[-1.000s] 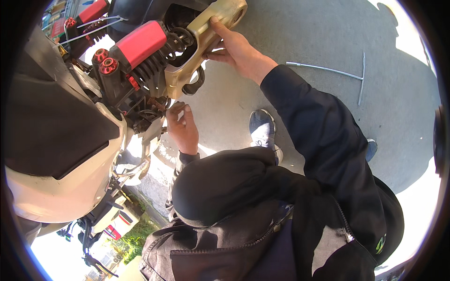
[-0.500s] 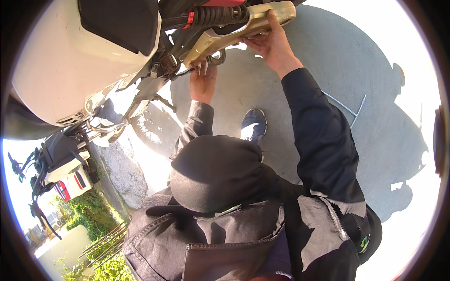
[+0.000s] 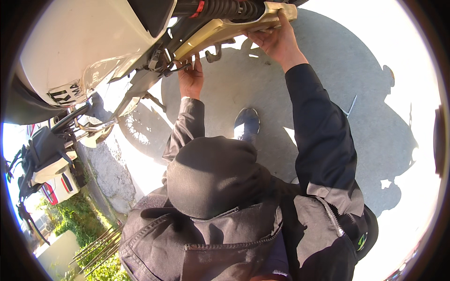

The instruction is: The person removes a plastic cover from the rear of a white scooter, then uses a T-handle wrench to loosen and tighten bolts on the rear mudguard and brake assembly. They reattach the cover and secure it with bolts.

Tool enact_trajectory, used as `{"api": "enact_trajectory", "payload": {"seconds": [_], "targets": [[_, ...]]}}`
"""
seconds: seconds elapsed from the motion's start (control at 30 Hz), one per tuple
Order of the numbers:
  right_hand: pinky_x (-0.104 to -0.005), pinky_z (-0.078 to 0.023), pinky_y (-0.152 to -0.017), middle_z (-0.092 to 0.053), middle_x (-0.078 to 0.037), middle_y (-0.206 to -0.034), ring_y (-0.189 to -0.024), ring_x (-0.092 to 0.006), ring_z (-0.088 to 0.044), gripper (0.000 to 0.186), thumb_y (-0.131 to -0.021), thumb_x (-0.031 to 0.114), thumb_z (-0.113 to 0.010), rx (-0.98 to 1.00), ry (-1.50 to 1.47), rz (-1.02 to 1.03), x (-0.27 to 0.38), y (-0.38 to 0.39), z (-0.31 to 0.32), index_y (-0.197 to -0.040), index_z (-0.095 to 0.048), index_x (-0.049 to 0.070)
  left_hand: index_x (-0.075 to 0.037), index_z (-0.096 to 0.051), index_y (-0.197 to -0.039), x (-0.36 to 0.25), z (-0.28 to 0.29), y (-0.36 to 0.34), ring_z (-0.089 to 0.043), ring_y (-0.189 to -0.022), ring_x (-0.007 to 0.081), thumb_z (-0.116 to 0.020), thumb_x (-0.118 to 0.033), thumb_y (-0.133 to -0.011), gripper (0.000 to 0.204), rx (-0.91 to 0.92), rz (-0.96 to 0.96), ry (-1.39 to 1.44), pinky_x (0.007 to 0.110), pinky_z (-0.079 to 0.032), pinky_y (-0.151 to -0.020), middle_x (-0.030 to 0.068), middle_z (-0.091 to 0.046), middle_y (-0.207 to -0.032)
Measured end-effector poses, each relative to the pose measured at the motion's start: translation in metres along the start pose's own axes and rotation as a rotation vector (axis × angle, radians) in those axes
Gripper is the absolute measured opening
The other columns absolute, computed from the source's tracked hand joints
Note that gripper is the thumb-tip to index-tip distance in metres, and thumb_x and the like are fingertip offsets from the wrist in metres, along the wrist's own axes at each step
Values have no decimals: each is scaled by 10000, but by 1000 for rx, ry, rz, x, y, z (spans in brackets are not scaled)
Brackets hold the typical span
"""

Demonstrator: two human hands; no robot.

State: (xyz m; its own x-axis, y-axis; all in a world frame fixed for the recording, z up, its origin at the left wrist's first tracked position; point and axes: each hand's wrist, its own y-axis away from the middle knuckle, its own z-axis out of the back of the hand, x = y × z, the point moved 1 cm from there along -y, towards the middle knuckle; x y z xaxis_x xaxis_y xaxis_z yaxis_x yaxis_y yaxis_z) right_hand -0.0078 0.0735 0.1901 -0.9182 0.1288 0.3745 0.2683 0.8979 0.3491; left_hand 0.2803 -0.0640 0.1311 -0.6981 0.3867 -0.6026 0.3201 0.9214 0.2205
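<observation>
A long gold-beige side panel (image 3: 206, 38) lies slantwise along the flank of a white and black two-wheeler (image 3: 112, 42). My right hand (image 3: 276, 44) grips the panel's far right end, thumb on its outer face and fingers beneath. At the near left end, my left hand (image 3: 191, 83) has its fingers curled up against the panel's edge, next to a thin dark lever (image 3: 177, 70); the fingertips are partly hidden. Below the panel sticks out a dark metal hook (image 3: 214, 53). A black coil-spring shock absorber (image 3: 229, 9) with a red ring runs just above it.
My shoe (image 3: 247, 122) stands on grey concrete (image 3: 220, 98). A T-shaped metal tool (image 3: 351, 106) lies on the ground to the right, partly behind my sleeve. Farther left are another two-wheeler (image 3: 44, 159), a stone block (image 3: 108, 168) and green plants (image 3: 79, 222).
My left hand has shifted left along the panel, and the right hand slightly right. The panel's left end reaches farther left against the vehicle. My view has turned a little.
</observation>
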Motion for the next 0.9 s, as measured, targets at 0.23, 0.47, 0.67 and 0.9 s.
{"api": "enact_trajectory", "payload": {"seconds": [0.23,0.47,0.67,0.9], "targets": [[-508,-506,-1130,-479,-274,-1432,-1292,-460,-562,812,-1061,618,-370,-104,-58,68,1,-6,5,-1495,-281,-63,-120,-540,-1389,16,-18,7,-615,-1267,286,-662,-562,-910,663,-54,-20,-182,360,-597,-1031,44,-605,-1370],[-435,-535,-1097,-500,-176,-1382,-1252,-330,-585,610,-1069,525,-480,-49,-39,75,-3,-4,-1,-1411,-414,24,-32,-432,-1432,2,0,-11,-616,-1280,266,-568,-614,-949,769,-82,-17,-302,319,-601,-1018,63,-521,-1447],[-294,-519,-1054,-560,-129,-1267,-1198,-189,-592,653,-927,401,-787,-55,51,159,-25,-6,3,-1313,-488,-34,-58,-431,-1472,10,-15,1,-636,-1232,232,-411,-751,-967,858,-139,189,-366,364,-566,-958,89,-641,-1331],[-313,-531,-1012,-656,-139,-1230,-1110,-184,-643,653,-948,439,-755,-170,197,164,-32,-26,5,-1307,-553,-68,13,-515,-1394,-21,-67,101,-696,-1091,343,-705,-204,-976,508,366,-745,-1879,414,-597,-903,182,-655,-1265]]}}
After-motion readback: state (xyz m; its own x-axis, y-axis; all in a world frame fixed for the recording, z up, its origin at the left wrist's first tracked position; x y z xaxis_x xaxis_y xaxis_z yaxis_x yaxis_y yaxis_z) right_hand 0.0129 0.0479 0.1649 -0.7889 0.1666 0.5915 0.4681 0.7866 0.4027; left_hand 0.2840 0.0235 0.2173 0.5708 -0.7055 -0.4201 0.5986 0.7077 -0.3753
